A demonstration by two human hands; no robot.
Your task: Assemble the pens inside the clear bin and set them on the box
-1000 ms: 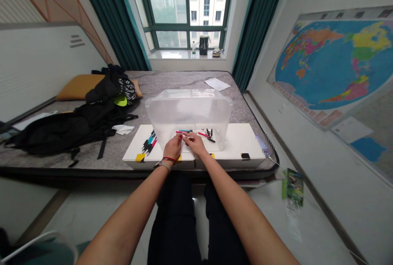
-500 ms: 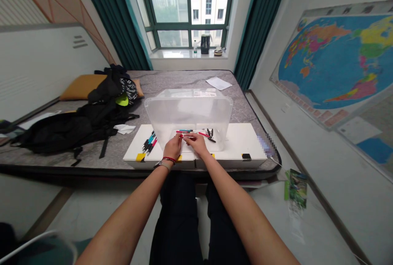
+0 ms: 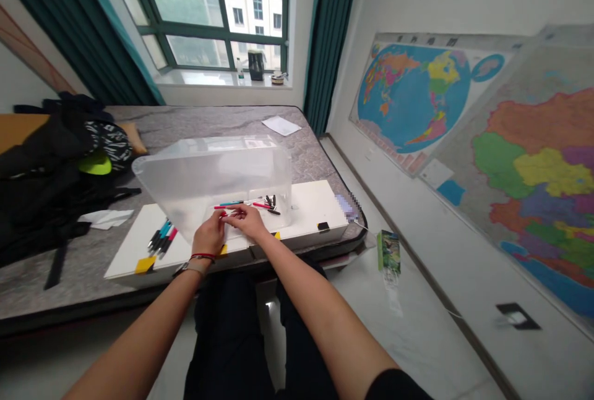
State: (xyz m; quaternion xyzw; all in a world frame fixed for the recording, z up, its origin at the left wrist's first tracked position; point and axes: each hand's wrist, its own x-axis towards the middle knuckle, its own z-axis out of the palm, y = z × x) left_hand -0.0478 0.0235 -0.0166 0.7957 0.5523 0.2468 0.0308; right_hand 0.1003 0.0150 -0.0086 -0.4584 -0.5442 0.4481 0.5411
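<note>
My left hand (image 3: 208, 236) and my right hand (image 3: 248, 222) meet in front of a clear plastic bin (image 3: 213, 180) on a white board (image 3: 309, 208). Both are pinched on a red pen (image 3: 223, 215) held between them. Several more pens (image 3: 245, 204) and small black caps lie by the bin's near wall, seen through the plastic. A bundle of blue, black and pink pens (image 3: 161, 239) rests on the board to the left of the bin.
The board lies on a grey mattress (image 3: 208, 122) with black bags and clothes (image 3: 41, 171) at the left and a paper sheet (image 3: 281, 125) at the back. A green packet (image 3: 387, 251) lies on the floor at right. World maps cover the right wall.
The view has swung to the right, so everything sits further left in the frame. Both hands stay together on the red pen in front of the bin.
</note>
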